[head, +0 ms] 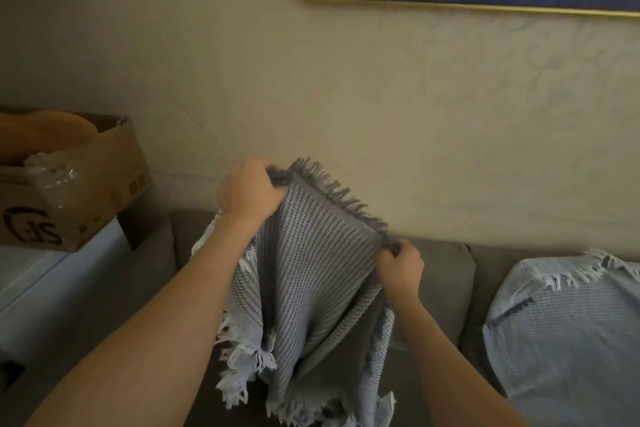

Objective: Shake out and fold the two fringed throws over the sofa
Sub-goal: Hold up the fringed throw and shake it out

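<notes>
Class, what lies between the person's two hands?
In the head view, the fringed edge of the grey throw runs from the left hand to the right hand.

Left hand (248,191) and right hand (401,267) grip a grey throw's (311,270) fringed edge above the sofa (446,274).

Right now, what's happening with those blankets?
A person is holding up a grey fringed throw over the sofa. The left hand grips one top corner, the right hand grips the other, lower down, and the rest hangs loose with its fringe dangling. A second, light blue throw lies on the sofa to the right, with no hand on it.
</notes>
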Tool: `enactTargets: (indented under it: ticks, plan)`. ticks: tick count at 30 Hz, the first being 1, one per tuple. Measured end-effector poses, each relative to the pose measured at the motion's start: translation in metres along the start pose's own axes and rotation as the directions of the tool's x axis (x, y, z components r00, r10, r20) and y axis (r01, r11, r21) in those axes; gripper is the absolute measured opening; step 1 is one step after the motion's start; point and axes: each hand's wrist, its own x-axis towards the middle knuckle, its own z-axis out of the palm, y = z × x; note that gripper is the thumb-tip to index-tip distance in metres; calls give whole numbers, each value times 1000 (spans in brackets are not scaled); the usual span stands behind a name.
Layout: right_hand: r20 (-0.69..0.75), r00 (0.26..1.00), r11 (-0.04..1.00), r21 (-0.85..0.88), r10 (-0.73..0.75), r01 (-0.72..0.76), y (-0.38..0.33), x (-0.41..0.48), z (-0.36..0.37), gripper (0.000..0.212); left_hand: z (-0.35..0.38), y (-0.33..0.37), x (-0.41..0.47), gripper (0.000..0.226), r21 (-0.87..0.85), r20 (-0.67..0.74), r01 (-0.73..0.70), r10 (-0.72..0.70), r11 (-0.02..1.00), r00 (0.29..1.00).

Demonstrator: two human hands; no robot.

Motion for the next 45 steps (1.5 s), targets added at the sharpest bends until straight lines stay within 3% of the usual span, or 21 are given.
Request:
enactTargets:
  ticks: [3, 7, 9, 12, 17, 20, 23, 26, 28, 31, 35, 39, 41, 42, 45]
  plan:
    - [-138, 982, 989, 54, -131, 140, -33, 6, -7, 30, -9, 6, 4, 23, -49, 2, 9, -9, 999, 1000]
    - [-301, 918, 954, 70, -258, 291, -77, 17, -15, 34, -4, 5, 1, 32, -359, 31, 122, -119, 925, 992]
    - [-314, 886, 929, 25, -342, 368, -90, 22, -18, 33, -5, 5, -2, 21, -513, 56, 208, -209, 833, 976]
    - [-227, 838, 866, -68, -497, 495, -90, 26, -18, 32, -4, 5, -7, 16, -628, 113, 308, -308, 715, 945]
    - [73, 754, 722, -238, -653, 649, -51, 25, -20, 33, 2, 2, -13, 20, -657, 228, 423, -371, 623, 900]
    - [177, 743, 655, -372, -646, 658, -30, 28, -19, 32, 3, 9, -22, 19, -638, 281, 412, -301, 651, 911]
    - [175, 808, 717, -383, -563, 583, -23, 30, -21, 27, -1, 11, -33, 36, -600, 378, 339, -116, 725, 918]
    - [152, 839, 794, -273, -522, 543, -23, 28, -24, 23, -2, 9, -37, 72, -307, 556, 199, 5, 931, 831]
    - [132, 855, 829, -207, -502, 519, -27, 26, -24, 25, 5, 9, -37, 64, -111, 593, 86, -4, 990, 805]
    - [118, 884, 882, -91, -452, 463, -36, 20, -20, 22, 14, 14, -33, 38, -44, 537, 37, -8, 998, 843]
    - [145, 899, 910, 94, -414, 404, -53, 11, -10, 31, 19, 21, -28, 26, -89, 428, 57, -13, 994, 904]
    - [276, 855, 881, 320, -439, 349, -76, 4, -7, 22, 16, 24, -26, 48, -284, 464, 147, 2, 947, 886]
    - [294, 842, 867, 367, -453, 339, -89, -1, -8, 13, 12, 22, -26, 71, -224, 491, 129, -3, 966, 871]
    - [291, 839, 864, 365, -460, 348, -94, -3, -8, 12, 12, 22, -24, 70, -163, 486, 106, -14, 981, 874]
    - [232, 846, 854, 345, -481, 390, -100, -3, -3, 16, 9, 28, -21, 26, -79, 296, 87, -60, 993, 953]
